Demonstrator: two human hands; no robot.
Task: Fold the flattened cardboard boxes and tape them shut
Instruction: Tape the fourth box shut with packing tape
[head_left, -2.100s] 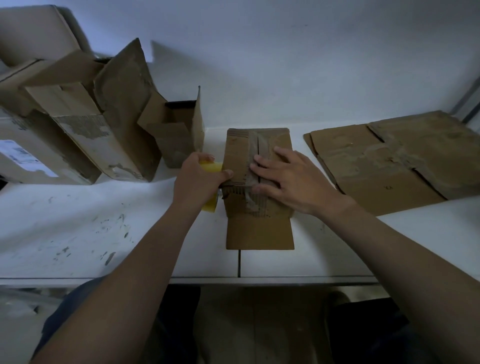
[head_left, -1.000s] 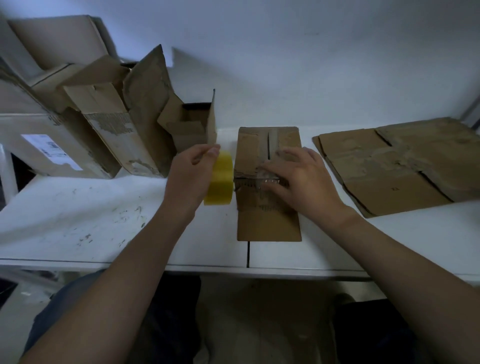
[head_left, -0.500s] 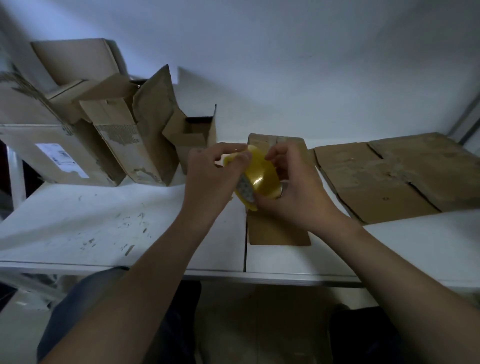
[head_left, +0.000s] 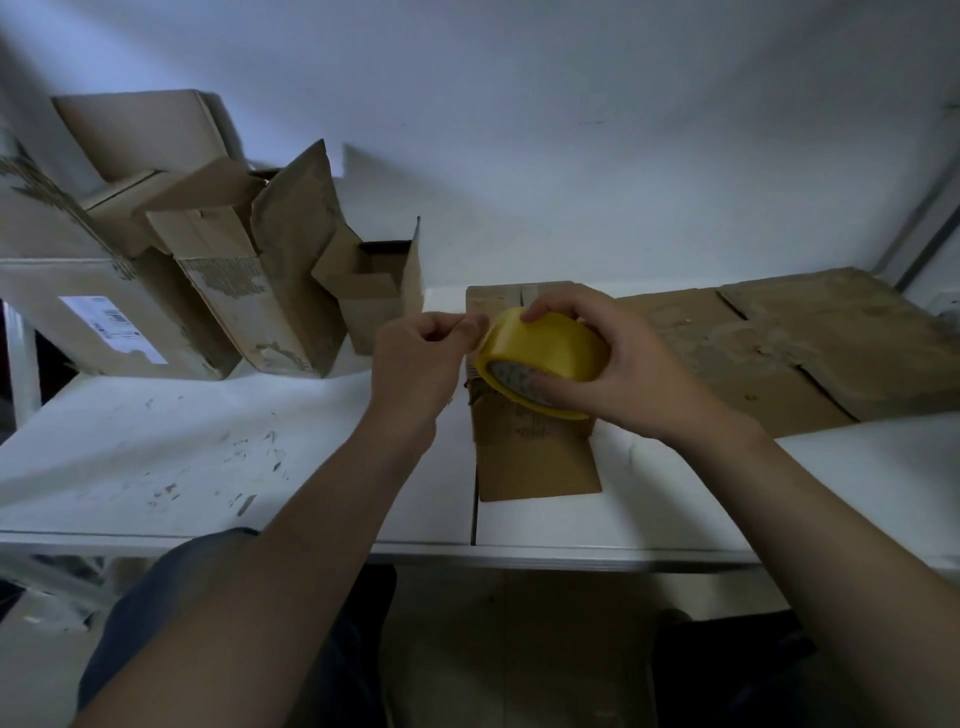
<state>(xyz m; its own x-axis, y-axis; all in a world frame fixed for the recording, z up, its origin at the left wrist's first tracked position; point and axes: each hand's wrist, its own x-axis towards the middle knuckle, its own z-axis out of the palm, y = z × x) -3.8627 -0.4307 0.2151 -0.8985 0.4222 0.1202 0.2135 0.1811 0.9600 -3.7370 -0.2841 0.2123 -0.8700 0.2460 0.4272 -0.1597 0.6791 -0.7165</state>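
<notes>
A small folded cardboard box (head_left: 535, 457) lies on the white table (head_left: 208, 457) in front of me, its top partly hidden by my hands. My right hand (head_left: 618, 374) grips a yellow roll of tape (head_left: 545, 345) just above the box. My left hand (head_left: 415, 364) sits at the roll's left edge with thumb and fingertips pinched together there; whether they pinch the tape's loose end I cannot tell for sure.
Several opened cardboard boxes (head_left: 249, 270) lean together at the back left against the wall. A stack of flattened cardboard (head_left: 769, 343) lies at the right. The table's front edge (head_left: 467, 558) runs across below my forearms.
The tape roll has passed from my left hand into my right. My right hand has lifted off the box top. My left hand now picks at the roll's edge.
</notes>
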